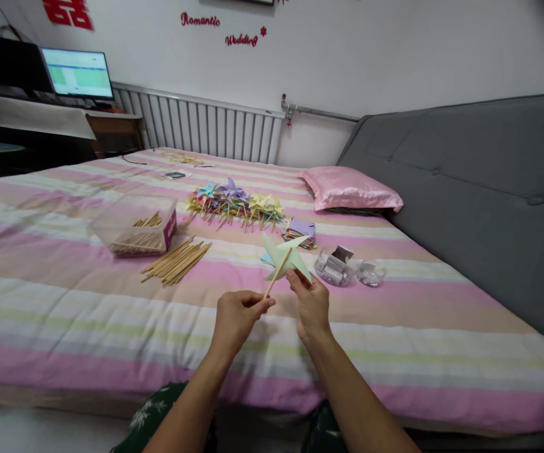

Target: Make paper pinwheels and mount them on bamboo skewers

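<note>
A pale green paper pinwheel (278, 255) is held up in front of me, with a thin wooden stick (275, 278) slanting across it. My left hand (239, 318) pinches the stick near its lower end. The fingers of my right hand (313, 305) are closed on the pinwheel's lower right blade. Behind it, a blue paper piece (266, 258) partly shows on the bed. A stack of coloured paper squares (300, 233) lies just beyond. Loose wooden sticks (177, 261) are spread out to the left of my hands.
A clear plastic box (133, 220) holds more sticks. Several finished pinwheels (234, 201) lie heaped farther back. Small clear containers (335, 267) with their lid (370, 274) sit to the right. A pink pillow (351, 189) rests by the grey headboard (470, 170).
</note>
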A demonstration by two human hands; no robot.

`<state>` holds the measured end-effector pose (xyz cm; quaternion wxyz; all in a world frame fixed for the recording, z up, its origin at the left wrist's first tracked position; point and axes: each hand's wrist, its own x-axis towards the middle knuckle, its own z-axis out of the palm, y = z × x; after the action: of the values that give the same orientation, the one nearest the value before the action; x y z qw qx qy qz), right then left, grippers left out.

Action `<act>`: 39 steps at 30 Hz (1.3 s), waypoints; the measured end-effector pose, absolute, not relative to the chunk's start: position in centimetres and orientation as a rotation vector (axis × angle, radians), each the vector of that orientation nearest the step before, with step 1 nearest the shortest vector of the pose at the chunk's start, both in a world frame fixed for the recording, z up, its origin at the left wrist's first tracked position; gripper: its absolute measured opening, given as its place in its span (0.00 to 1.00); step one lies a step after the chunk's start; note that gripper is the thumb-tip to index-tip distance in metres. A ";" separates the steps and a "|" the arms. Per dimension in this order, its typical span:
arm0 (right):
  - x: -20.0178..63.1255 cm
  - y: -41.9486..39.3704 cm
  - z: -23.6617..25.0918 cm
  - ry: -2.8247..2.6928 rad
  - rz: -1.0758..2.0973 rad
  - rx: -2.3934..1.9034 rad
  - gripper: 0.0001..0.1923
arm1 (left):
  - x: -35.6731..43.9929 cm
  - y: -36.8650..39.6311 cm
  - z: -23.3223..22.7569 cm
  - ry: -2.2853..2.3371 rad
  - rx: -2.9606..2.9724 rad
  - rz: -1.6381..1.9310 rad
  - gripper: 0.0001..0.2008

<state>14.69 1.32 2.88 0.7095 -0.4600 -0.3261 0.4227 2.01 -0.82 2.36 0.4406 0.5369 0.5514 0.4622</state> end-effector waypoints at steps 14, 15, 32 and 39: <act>14.1 0.6 3.3 -0.834 1.135 -0.860 0.15 | 1.9 -0.6 2.2 1.336 1.277 1.209 0.14; 14.2 0.6 3.5 -0.837 1.126 -0.846 0.17 | 1.8 -0.6 2.2 1.348 1.280 1.215 0.14; 15.3 1.2 3.6 -0.716 1.014 -0.821 0.20 | 1.9 -0.7 2.1 1.376 1.355 1.118 0.15; 15.6 1.2 3.3 -0.736 0.857 -0.905 0.19 | 2.1 -0.7 2.4 1.219 1.214 1.102 0.15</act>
<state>15.56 1.24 3.31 0.7493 -0.4142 -0.3365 0.3920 2.08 -0.73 2.42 0.5219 0.5068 0.5088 0.4602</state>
